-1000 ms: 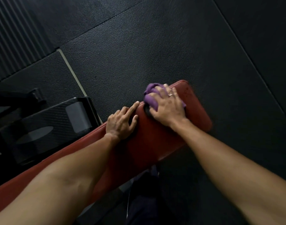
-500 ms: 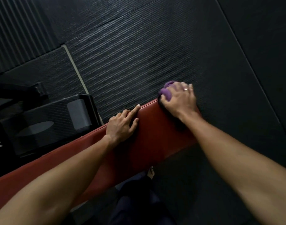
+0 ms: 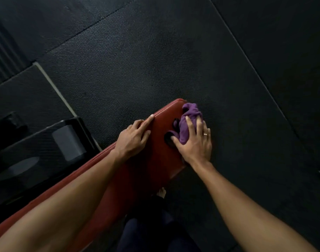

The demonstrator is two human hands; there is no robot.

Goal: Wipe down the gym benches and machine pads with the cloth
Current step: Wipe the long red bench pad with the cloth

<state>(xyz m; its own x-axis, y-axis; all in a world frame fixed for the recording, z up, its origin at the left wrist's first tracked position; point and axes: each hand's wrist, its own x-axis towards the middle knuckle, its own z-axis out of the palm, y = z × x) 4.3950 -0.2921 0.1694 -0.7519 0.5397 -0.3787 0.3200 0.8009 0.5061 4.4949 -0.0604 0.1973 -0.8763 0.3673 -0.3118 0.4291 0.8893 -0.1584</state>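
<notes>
A long red padded bench [image 3: 155,157] runs from the lower left up to the middle of the view. My right hand [image 3: 193,142] presses a crumpled purple cloth [image 3: 189,117] onto the far right corner of the pad, fingers spread over it, a ring on one finger. My left hand [image 3: 132,138] lies flat on the bench's left edge just behind, fingers extended, holding nothing. Both forearms reach in from the bottom and hide much of the pad.
Black textured rubber floor mats [image 3: 155,60] surround the bench. A dark machine base with a grey pad [image 3: 68,140] sits on the left beside the bench. My leg and a bare foot [image 3: 162,192] show under the bench end.
My right hand has slid the cloth from the far left edge of the pad across to its far right corner. The left hand has stayed on the left edge.
</notes>
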